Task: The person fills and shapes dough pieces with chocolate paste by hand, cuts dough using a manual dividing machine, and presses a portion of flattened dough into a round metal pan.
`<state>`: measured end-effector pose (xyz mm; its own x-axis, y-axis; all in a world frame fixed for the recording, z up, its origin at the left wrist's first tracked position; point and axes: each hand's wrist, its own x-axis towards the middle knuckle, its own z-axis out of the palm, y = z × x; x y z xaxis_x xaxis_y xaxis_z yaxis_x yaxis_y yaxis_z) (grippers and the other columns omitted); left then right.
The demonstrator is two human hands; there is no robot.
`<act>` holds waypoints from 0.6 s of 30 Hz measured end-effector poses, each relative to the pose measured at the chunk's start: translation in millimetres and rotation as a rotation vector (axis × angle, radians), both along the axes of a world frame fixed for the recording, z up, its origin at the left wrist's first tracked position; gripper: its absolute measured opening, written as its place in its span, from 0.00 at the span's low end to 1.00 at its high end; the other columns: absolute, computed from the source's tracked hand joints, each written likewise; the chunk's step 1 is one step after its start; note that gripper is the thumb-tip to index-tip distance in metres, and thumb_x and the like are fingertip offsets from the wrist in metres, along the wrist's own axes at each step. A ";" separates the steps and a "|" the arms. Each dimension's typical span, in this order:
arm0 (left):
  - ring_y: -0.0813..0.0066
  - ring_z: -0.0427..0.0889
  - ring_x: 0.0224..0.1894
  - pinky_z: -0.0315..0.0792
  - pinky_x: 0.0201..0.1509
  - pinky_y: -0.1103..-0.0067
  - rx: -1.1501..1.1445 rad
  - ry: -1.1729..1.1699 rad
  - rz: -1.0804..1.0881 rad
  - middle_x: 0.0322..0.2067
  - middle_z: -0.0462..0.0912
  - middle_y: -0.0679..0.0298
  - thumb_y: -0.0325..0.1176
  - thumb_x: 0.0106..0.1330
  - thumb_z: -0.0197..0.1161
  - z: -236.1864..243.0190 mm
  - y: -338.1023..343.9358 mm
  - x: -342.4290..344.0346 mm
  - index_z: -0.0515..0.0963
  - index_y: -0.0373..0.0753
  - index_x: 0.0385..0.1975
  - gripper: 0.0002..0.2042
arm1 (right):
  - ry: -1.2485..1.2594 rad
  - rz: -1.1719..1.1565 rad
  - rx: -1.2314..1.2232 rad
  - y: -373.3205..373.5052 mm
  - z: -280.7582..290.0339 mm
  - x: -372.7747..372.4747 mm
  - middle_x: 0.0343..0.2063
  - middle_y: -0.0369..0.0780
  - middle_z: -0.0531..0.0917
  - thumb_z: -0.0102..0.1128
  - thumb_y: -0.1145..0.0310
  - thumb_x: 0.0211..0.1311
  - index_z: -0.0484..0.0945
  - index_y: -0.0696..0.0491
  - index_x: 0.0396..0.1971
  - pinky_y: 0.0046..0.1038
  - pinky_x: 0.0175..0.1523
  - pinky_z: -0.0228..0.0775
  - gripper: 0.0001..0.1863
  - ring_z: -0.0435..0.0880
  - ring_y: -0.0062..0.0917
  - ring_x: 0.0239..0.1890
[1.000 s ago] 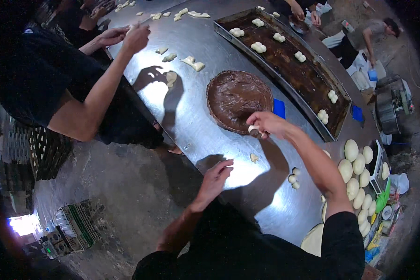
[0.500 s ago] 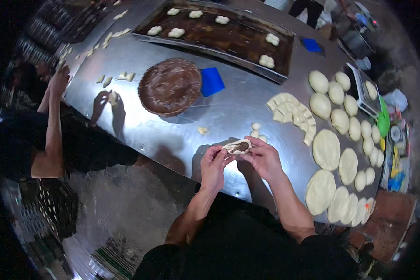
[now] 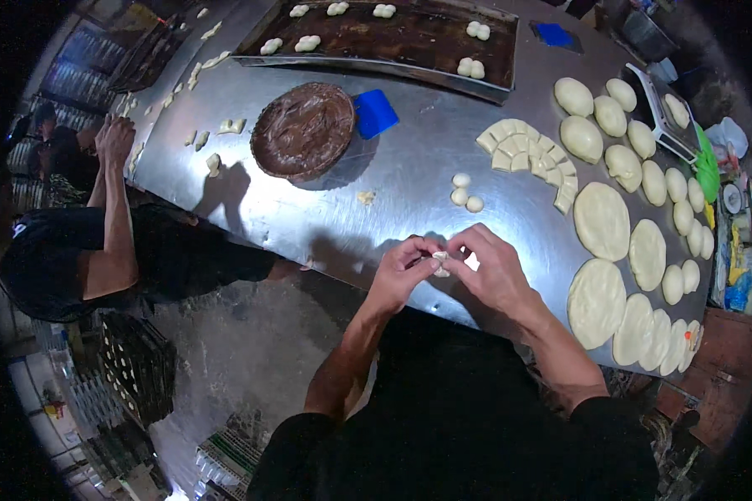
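Note:
My left hand point(image 3: 405, 271) and my right hand point(image 3: 489, 267) meet above the near edge of the steel table, pinching a small piece of pale dough point(image 3: 440, 262) between their fingertips. Just beyond my hands lie three small dough balls point(image 3: 466, 192). Farther off stands a round bowl of brown spread point(image 3: 302, 132), with a blue scraper point(image 3: 376, 113) beside it. To the right, cut dough segments lie in an arc point(image 3: 522, 149), with several dough balls point(image 3: 612, 117) and flattened dough rounds point(image 3: 602, 219) around them.
A long metal tray point(image 3: 376, 42) of dough clusters is at the back of the table point(image 3: 434, 142). On the left a co-worker point(image 3: 83, 259) works over small dough pieces. Stacked racks point(image 3: 134, 367) stand on the floor at lower left.
My hands have come together from apart and now pinch the dough, whose brown filling showed half a second ago and is no longer visible. The view has turned toward the dough on the right.

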<state>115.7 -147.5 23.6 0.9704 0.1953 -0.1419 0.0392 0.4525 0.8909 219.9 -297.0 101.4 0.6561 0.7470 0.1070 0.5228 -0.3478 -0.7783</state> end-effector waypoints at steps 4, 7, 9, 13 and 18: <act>0.71 0.78 0.47 0.74 0.51 0.75 -0.248 0.110 -0.139 0.43 0.79 0.59 0.25 0.64 0.58 -4.8 19.0 -3.3 0.74 0.32 0.44 0.10 | 0.046 0.121 0.044 13.9 -20.0 1.6 0.30 0.42 0.80 0.61 0.71 0.56 0.79 0.54 0.35 0.31 0.34 0.73 0.07 0.81 0.36 0.30; 0.69 0.79 0.47 0.78 0.50 0.73 -0.333 0.130 0.063 0.46 0.78 0.57 0.27 0.68 0.54 -3.1 13.8 -6.5 0.72 0.32 0.51 0.13 | 0.086 -0.064 0.103 22.9 -32.9 -12.4 0.32 0.41 0.80 0.60 0.73 0.55 0.78 0.56 0.38 0.32 0.40 0.73 0.10 0.81 0.35 0.33; 0.70 0.79 0.48 0.76 0.52 0.75 -0.410 0.142 0.104 0.46 0.78 0.57 0.27 0.68 0.55 -4.1 15.2 -9.6 0.72 0.32 0.51 0.13 | -0.063 -0.048 0.147 30.9 -20.2 -21.1 0.31 0.41 0.80 0.61 0.73 0.55 0.79 0.55 0.36 0.32 0.41 0.71 0.09 0.80 0.34 0.33; 0.72 0.78 0.47 0.75 0.52 0.76 -0.470 0.147 0.041 0.47 0.77 0.57 0.27 0.68 0.54 -7.3 22.4 -9.9 0.73 0.32 0.51 0.14 | -0.244 0.059 0.101 24.6 -17.8 -17.0 0.29 0.37 0.81 0.63 0.72 0.53 0.79 0.51 0.36 0.30 0.38 0.65 0.09 0.79 0.28 0.32; 0.71 0.79 0.47 0.73 0.52 0.75 -0.410 0.048 -0.213 0.47 0.77 0.54 0.28 0.64 0.59 2.7 26.8 8.1 0.58 0.33 0.65 0.29 | -0.147 0.037 -0.036 16.4 7.3 -6.9 0.28 0.35 0.80 0.66 0.67 0.51 0.79 0.50 0.39 0.33 0.39 0.62 0.13 0.78 0.28 0.33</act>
